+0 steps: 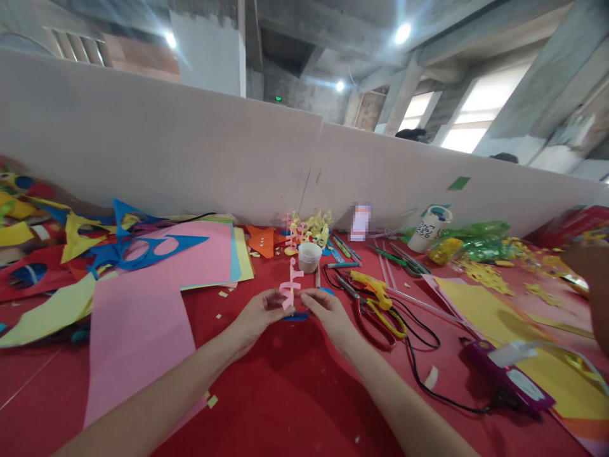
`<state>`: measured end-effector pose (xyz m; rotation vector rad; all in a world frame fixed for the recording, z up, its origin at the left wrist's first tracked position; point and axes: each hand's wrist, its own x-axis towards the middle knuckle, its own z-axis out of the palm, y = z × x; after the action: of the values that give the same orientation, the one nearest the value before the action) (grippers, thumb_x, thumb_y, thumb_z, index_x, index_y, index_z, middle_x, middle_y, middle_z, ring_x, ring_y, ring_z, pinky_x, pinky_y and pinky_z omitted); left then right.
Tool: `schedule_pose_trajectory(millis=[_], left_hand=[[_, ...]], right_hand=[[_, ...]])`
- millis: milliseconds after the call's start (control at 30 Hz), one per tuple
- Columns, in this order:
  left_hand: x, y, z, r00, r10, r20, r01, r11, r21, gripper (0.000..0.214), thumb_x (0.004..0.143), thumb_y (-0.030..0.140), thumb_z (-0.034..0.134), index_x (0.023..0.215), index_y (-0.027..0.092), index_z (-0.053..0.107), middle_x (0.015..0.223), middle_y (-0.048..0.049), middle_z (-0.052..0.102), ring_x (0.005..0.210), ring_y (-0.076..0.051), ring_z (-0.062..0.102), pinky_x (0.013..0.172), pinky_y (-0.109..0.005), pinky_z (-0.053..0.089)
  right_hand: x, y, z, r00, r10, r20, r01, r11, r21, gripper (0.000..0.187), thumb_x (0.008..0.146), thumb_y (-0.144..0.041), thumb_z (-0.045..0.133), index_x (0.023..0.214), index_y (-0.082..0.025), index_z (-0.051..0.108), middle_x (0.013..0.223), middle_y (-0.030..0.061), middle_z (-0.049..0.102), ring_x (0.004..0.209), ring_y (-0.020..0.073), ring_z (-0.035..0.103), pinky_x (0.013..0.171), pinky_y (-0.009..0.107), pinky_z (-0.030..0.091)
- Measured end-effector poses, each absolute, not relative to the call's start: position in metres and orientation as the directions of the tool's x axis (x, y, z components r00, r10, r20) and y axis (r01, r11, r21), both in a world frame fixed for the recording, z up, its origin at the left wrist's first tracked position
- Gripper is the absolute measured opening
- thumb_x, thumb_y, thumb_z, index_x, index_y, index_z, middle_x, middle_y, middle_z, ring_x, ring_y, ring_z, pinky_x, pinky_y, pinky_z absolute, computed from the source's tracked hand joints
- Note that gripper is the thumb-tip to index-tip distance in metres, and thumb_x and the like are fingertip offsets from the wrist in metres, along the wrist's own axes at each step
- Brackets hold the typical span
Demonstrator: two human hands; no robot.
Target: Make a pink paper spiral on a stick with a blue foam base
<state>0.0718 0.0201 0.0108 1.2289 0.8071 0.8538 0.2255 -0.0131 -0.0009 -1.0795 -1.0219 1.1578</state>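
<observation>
Between my hands stands a pink curled-paper stem (291,284), upright, with thin strips curling out from a narrow yellowish middle. My left hand (261,316) pinches its lower part between thumb and fingers. At the right side, my right hand (329,312) has its thumb and forefinger closed on the end of a pink strip. A blue base piece (295,317) shows just below the fingertips. Behind the hands is a white paper cup (309,257). Similar pink curled stems (291,231) and yellow ones (320,227) stand beyond the cup.
Right of my hands lie scissors (380,324), a yellow glue gun (373,287) with a black cord, and a purple power strip (507,377). Pink paper (137,336) and blue scraps (162,251) spread leftward. A white board (190,152) walls the back. Another person's arm (594,273) shows at right.
</observation>
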Motion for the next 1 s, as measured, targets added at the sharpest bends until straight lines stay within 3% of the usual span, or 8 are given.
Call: schedule_pose_trajectory(millis=[133, 433, 700, 1000], left_hand=[[0.071, 0.017, 0.018, 0.447, 0.888, -0.105, -0.121, 0.176, 0.977, 0.053, 0.057, 0.026, 0.077, 0.100, 0.018, 0.048, 0.074, 0.0001, 0.065, 0.074, -0.016, 0.063, 0.077, -0.030, 0.046], [0.072, 0.018, 0.022, 0.410, 0.911, -0.049, -0.069, 0.084, 0.994, 0.047, 0.058, 0.021, 0.072, 0.094, 0.020, 0.042, 0.063, 0.0064, 0.061, 0.069, -0.015, 0.062, 0.077, -0.032, 0.046], [0.070, 0.022, 0.019, 0.376, 0.926, -0.009, -0.056, 0.032, 0.998, 0.048, 0.058, 0.028, 0.074, 0.094, 0.020, 0.045, 0.074, 0.0008, 0.067, 0.075, -0.019, 0.065, 0.076, -0.034, 0.048], [0.068, 0.022, 0.017, 0.453, 0.891, 0.002, -0.124, 0.061, 0.990, 0.048, 0.066, 0.026, 0.069, 0.105, 0.021, 0.041, 0.086, -0.0023, 0.070, 0.088, -0.021, 0.065, 0.090, -0.038, 0.042]], right_hand=[[0.229, -0.010, -0.006, 0.159, 0.987, 0.000, -0.171, 0.028, -0.985, 0.028, 0.059, -0.045, 0.071, 0.068, -0.018, 0.067, 0.060, -0.0020, 0.059, 0.053, 0.0102, 0.046, 0.054, 0.024, 0.034], [0.230, -0.007, -0.011, 0.115, 0.993, -0.009, -0.101, 0.003, -0.995, 0.030, 0.059, -0.048, 0.070, 0.064, -0.019, 0.065, 0.059, -0.0012, 0.060, 0.051, 0.0105, 0.046, 0.052, 0.024, 0.034], [0.230, -0.007, -0.011, 0.170, 0.985, 0.028, -0.081, 0.042, -0.996, 0.030, 0.060, -0.047, 0.068, 0.070, -0.020, 0.063, 0.063, -0.0015, 0.060, 0.053, 0.0110, 0.047, 0.053, 0.025, 0.035], [0.230, -0.007, -0.012, 0.150, 0.988, 0.030, -0.051, 0.038, -0.998, 0.027, 0.060, -0.046, 0.069, 0.065, -0.020, 0.063, 0.054, -0.0037, 0.054, 0.047, 0.0103, 0.044, 0.050, 0.025, 0.034]])
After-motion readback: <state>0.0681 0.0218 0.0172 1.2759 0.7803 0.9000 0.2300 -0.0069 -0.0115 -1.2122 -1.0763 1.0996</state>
